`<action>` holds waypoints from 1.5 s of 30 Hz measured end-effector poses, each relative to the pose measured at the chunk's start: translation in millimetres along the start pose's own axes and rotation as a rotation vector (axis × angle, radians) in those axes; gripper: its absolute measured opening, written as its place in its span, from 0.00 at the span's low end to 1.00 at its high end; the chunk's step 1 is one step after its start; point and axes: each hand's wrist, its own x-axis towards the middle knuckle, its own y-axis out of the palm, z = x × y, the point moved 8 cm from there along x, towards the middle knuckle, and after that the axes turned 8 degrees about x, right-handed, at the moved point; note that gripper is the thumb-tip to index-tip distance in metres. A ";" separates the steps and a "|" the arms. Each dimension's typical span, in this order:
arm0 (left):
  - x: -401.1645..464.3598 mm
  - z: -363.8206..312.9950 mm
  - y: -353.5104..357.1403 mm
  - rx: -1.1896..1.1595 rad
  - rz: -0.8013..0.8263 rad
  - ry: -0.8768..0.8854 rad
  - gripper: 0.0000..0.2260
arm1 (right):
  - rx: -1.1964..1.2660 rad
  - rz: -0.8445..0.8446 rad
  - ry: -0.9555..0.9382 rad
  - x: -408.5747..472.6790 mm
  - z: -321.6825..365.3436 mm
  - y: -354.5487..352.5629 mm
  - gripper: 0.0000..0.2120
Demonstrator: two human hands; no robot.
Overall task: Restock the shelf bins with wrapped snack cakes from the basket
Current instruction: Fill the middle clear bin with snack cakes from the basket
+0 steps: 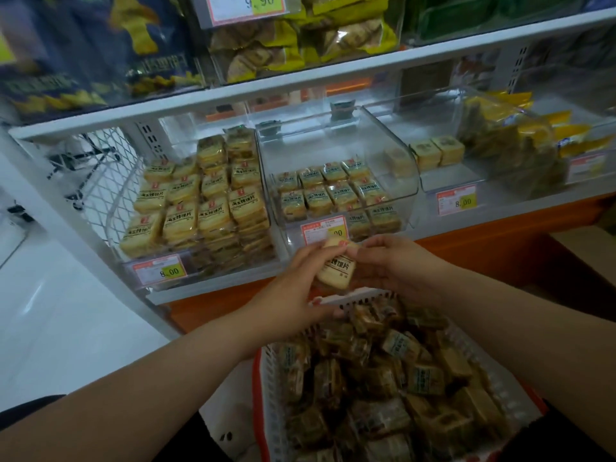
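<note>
One pale yellow square snack cake in clear printed wrap (336, 266) held above the far rim of the white slatted plastic basket (358, 296), pinched between left hand (293, 288) and right hand (396, 266). Basket heaped with more wrapped cakes. Behind: clear plastic shelf bins, left bin (196, 208) stacked full, middle bin (336, 191) part filled.

Both forearms are bare, with no sleeves, watch or rings showing.
</note>
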 end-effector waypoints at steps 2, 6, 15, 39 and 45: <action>1.5 -2.5 -28.4 -0.001 -0.149 -0.011 0.35 | 0.005 -0.005 -0.060 3.9 11.1 14.7 0.26; -0.3 -2.2 -85.5 0.006 -0.292 -0.006 0.32 | -0.001 0.023 -0.204 14.1 44.6 48.3 0.19; -8.9 108.6 -220.3 -0.017 -0.680 -0.322 0.30 | -0.861 -0.175 -0.638 83.5 110.0 137.0 0.24; 59.8 236.4 -266.2 0.290 -0.443 -0.615 0.29 | -0.839 -0.301 -0.809 123.8 76.3 151.4 0.17; 60.7 235.6 -267.1 0.443 -0.341 -0.699 0.29 | -0.854 -0.305 -0.811 123.0 76.2 151.8 0.16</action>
